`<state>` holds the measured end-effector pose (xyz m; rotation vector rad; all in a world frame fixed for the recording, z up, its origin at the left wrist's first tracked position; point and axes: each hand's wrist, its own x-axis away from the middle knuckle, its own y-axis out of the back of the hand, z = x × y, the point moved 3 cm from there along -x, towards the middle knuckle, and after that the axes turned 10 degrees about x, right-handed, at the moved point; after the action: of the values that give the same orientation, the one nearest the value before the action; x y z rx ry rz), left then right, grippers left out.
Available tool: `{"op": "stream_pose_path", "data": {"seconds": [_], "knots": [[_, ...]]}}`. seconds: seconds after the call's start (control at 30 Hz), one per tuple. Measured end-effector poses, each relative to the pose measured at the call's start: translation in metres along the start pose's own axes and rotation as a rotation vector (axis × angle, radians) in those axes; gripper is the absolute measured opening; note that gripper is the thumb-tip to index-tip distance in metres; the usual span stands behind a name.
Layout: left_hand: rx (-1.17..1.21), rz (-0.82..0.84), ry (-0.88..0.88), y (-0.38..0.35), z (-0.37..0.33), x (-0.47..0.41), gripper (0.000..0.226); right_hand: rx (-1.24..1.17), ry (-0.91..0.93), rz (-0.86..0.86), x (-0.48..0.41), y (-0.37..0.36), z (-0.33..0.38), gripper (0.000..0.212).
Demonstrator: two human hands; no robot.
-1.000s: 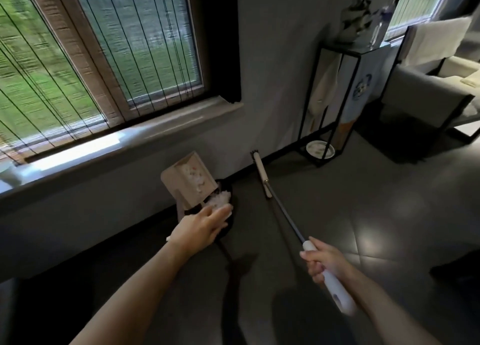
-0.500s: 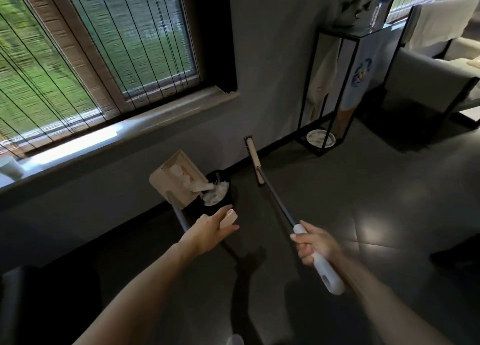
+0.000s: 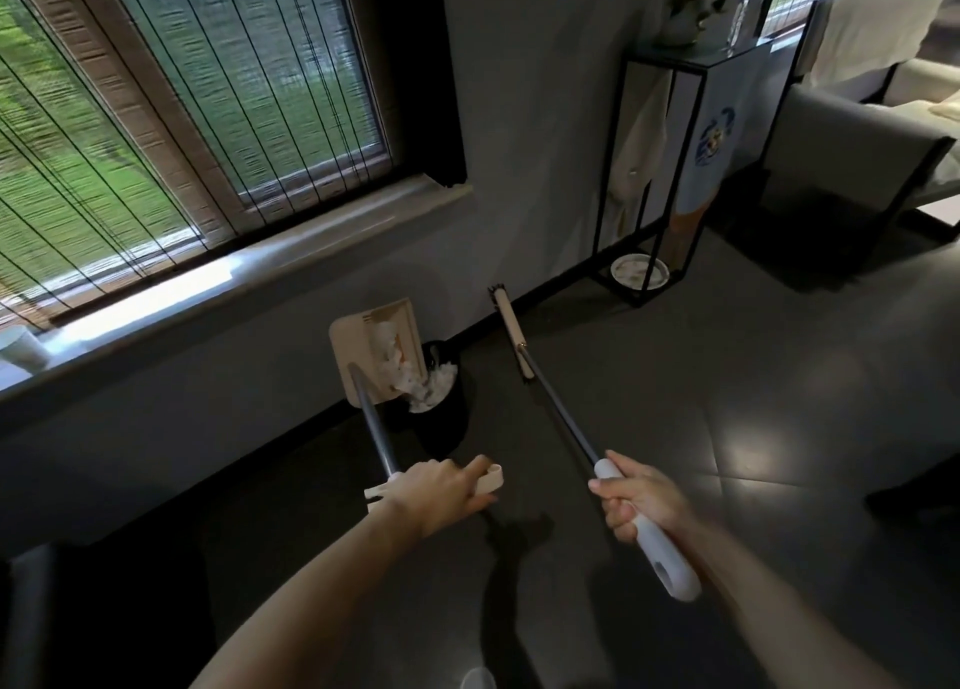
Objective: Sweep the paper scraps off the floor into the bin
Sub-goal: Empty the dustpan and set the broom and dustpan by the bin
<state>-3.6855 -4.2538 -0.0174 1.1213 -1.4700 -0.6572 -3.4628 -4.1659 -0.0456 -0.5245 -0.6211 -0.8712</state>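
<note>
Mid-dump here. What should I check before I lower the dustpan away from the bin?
1. Left hand grips the dustpan by its handle: ok.
2. Pan tipped over the mouth of the bin: ok.
3. Paper scraps all out of the pan: not ok, a clump lies at its lip.
4. Right hand grips the broom: ok.
5. Floor free of stray scraps: cannot tell, too dim.

Slatted bamboo window blind (image 3: pixel 171 117) fills the upper left. At upper right stands a black metal-frame stand (image 3: pixel 670 66) with a round white dish (image 3: pixel 638 271) at its base, and a grey armchair (image 3: pixel 852 169) beside it.
</note>
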Motion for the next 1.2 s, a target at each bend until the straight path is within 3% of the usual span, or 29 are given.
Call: {"op": "stream_pose_path", "data": {"seconds": [0.33,0.67,0.83,1.2], "knots": [[-0.137,0.005,-0.056,0.007,-0.015,-0.002,0.046,-0.055,0.021,-0.038,0.008,0.016,-0.003,0.076],[0.064,0.080,0.031,-0.031,-0.018,-0.002,0.052,-0.065,-0.009,-0.071,0.010,0.021,-0.016,0.074],[-0.134,0.087,-0.019,-0.031,-0.024,-0.007,0.051,-0.051,-0.024,-0.054,0.008,0.021,-0.021,0.074],[-0.203,0.063,-0.023,0.001,-0.023,0.011,0.047,-0.062,-0.004,-0.016,0.003,0.012,-0.001,0.071]]}}
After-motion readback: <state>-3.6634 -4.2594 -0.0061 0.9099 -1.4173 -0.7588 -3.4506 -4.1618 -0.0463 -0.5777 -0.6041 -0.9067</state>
